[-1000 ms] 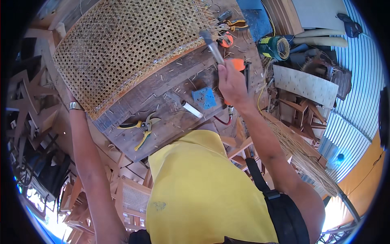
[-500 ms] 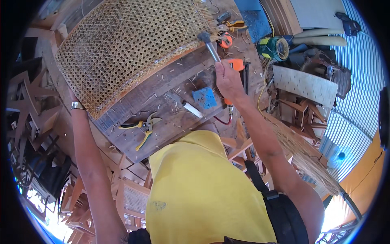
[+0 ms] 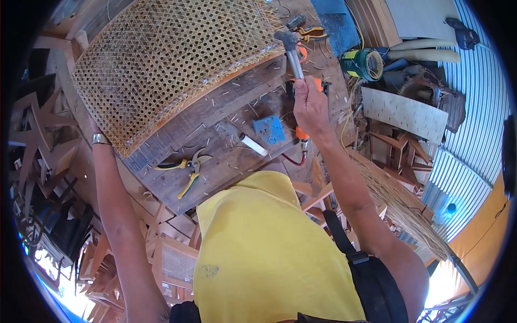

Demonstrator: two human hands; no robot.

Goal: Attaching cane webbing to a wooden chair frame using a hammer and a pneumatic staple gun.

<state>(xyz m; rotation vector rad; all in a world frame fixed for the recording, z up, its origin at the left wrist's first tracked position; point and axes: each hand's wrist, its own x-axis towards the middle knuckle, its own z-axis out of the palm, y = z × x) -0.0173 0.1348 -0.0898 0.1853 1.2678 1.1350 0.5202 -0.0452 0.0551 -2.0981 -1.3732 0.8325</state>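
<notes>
My right hand [image 3: 309,105] is closed round the handle of a hammer [image 3: 294,60], its dark head raised by the right end of a woven cane panel [image 3: 177,70] with a wooden edge and frayed strands. My left hand [image 3: 95,129] is at the panel's left edge, its fingers hidden. The panel lies on a worn wooden bench [image 3: 161,169]. An orange-and-black nail gun [image 3: 302,132] with a red hose lies under my right hand, partly covered. Nearby are yellow-handled pliers [image 3: 314,34], an orange tape measure [image 3: 302,50], a blue square [image 3: 269,129], a white cylinder [image 3: 254,145] and yellow-handled shears [image 3: 191,172].
A green bucket [image 3: 362,64], a pale board [image 3: 404,110], a long bundle of cane strands [image 3: 398,199] and corrugated sheeting [image 3: 474,81] are on the right. Several wooden chair frames [image 3: 43,129] crowd the left and lower background. A yellow hose runs beside the bench.
The hammer head has dipped lower, then risen and shifted to the right with my right hand. My left hand stays at the panel's edge.
</notes>
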